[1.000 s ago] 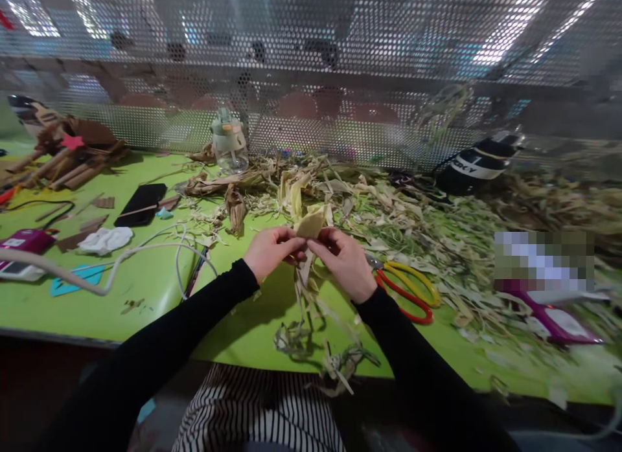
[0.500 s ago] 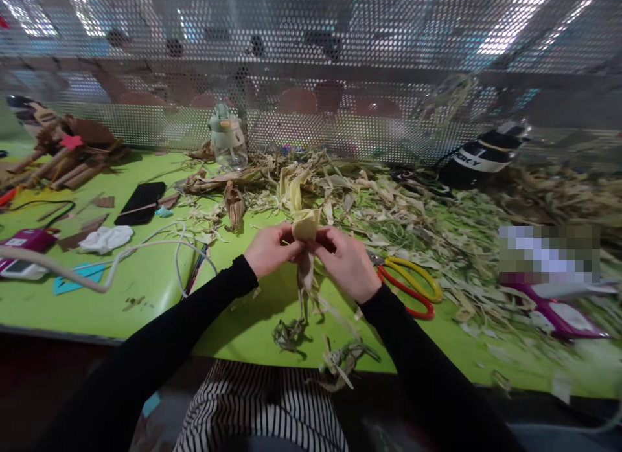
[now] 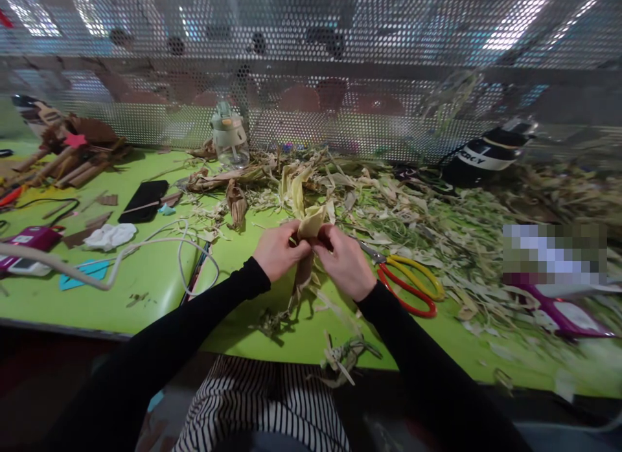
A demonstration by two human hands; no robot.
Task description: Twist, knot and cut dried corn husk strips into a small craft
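Observation:
Between my two hands is a pale yellow corn husk, folded into a cupped, petal-like shape. My left hand pinches its lower left side with thumb and fingers. On the other side my right hand is closed on the same husk, thumb at its base. A brownish twisted stalk hangs below the husk to a dark dried tuft near the table. Scissors with red and yellow handles lie beside my right hand. Another tangle of dried strips rests at the table's front edge.
Husk scraps spread over the green table. Toward the back stand a clear bottle and a tilted black bottle by a perforated metal screen. A phone, cable and crumpled tissue lie left.
The husk has tilted a little to the right in my fingers. Its hanging stalk and tuft have swung left. Both hands keep their hold, and the view has shifted slightly.

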